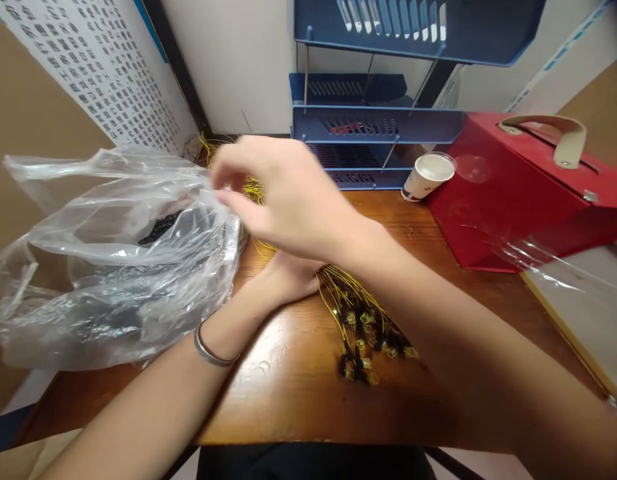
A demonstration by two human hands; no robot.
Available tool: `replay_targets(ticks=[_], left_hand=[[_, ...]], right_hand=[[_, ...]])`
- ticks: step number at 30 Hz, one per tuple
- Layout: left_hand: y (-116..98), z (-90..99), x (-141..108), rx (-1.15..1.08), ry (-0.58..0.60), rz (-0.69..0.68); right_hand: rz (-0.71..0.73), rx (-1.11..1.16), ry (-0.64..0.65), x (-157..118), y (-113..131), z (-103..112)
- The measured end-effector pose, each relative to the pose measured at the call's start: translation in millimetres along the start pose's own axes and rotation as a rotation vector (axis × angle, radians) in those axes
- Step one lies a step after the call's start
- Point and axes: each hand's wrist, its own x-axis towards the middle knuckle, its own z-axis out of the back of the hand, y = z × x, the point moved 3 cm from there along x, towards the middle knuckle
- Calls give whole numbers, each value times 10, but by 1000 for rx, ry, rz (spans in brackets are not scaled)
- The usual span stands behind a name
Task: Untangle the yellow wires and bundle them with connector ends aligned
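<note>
A bundle of thin yellow wires (335, 280) lies across the wooden table, with black connectors and small clear yellowish caps (361, 333) at its near end. My left hand (295, 279), with a silver bangle on its wrist, is closed round the wires; my right forearm hides part of it. Above it, crossing over to the left, is my right hand (275, 190), blurred by motion. Its fingers are loosely curled, with a gap to the thumb and nothing visible between them. More yellow wires (253, 190) show behind it, and the plastic bag is close to its fingertips.
A clear plastic bag (123, 267) with dark contents fills the left side. Blue tiered trays (378, 123) stand at the back. A paper cup (428, 177) sits beside a red box (518, 187) with a beige handle. The table's front edge is near my lap.
</note>
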Motion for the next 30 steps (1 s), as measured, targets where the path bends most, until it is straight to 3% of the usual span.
replay_targets(ticks=[1,4,7,9,14,19,24,30], left_hand=[[1,-7,11,12,-6,-11],[-3,-23,29,53,-7,-38],[-14,-24,30,61,3,-45],[-21,-16,27,62,2,-43],[-12,-3,19,48,1,-29],[1,1,10,42,9,-35],[-7,12,9,56,4,-40],[-7,29,14,63,3,-54]], right_hand=[[-51,13,-66,-193,-96,111],[-128,72,-71,-812,-342,293],[-155,120,-1,-1280,-469,270],[-117,150,52,-1445,-474,190],[-129,93,188,-1569,-458,38],[-166,-15,230,-1637,-485,17],[-125,-96,153,-1651,-477,8],[-91,12,45,-1645,-475,75]])
